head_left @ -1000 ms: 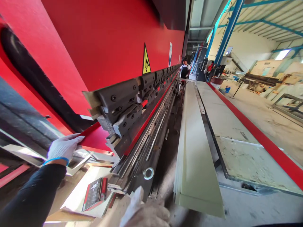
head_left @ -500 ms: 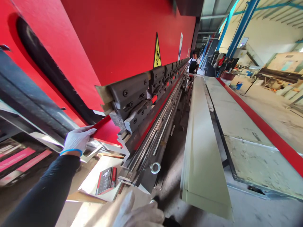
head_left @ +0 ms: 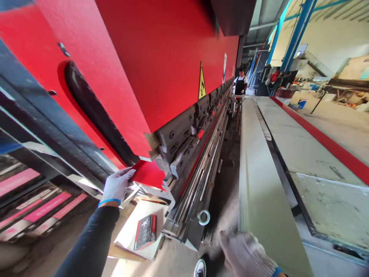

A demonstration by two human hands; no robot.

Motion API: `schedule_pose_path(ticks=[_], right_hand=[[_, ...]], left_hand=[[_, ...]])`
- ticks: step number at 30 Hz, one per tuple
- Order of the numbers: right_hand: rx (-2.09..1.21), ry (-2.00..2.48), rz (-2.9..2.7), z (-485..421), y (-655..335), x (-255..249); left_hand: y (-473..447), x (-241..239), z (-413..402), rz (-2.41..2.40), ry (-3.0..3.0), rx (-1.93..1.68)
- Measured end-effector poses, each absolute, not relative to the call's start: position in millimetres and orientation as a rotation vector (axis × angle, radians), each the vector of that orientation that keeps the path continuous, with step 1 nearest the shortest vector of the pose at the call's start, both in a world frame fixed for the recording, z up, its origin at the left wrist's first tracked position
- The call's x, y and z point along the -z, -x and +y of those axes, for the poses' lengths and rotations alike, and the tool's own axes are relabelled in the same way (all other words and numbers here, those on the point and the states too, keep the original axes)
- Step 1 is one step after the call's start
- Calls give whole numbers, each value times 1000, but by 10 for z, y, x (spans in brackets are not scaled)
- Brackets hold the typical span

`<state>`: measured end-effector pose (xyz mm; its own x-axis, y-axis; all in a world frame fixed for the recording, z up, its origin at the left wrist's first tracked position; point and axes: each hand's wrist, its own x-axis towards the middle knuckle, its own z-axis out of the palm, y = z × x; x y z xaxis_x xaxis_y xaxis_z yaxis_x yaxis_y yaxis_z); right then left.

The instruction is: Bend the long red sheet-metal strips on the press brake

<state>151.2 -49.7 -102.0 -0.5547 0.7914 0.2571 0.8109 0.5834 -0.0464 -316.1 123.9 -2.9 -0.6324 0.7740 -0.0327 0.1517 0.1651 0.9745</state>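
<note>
My left hand (head_left: 115, 186), in a white glove with a blue cuff, rests on the end of a red sheet metal piece (head_left: 148, 174) that sits under the dark clamp blocks (head_left: 184, 138) of the long red press brake (head_left: 150, 57). My right hand (head_left: 246, 256), in a grey knit glove, hangs low at the bottom edge next to the near end of a stack of long pale green bent panels (head_left: 259, 169). It holds nothing that I can see, and its fingers point up and left.
A small red and black box (head_left: 146, 231) lies on a pale board below the machine's end. A steel ring bolt (head_left: 203, 217) hangs from the lower beam. A person (head_left: 240, 84) stands at the machine's far end. A red-edged platform (head_left: 317, 154) runs along the right.
The view has swung right and down. My right hand has moved from below the machine's end across to the near end of the panel stack. My left hand stays on the red sheet.
</note>
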Motion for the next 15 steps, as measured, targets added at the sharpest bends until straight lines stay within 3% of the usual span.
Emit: schedule_pose_path(ticks=[5,9,15], right_hand=[[157,1402,-2541,-551,-1766,1270],[224,1306,-2482,-527,-1801,1424],[195,1284,-2376,-480,-1706,1538]], left_hand=[[2860,-670,1100,2081,-1068,-1642],[2495,-1149,972,2415,-1203,-1523],[2391,-1141,900,2496,-1233,-1473]])
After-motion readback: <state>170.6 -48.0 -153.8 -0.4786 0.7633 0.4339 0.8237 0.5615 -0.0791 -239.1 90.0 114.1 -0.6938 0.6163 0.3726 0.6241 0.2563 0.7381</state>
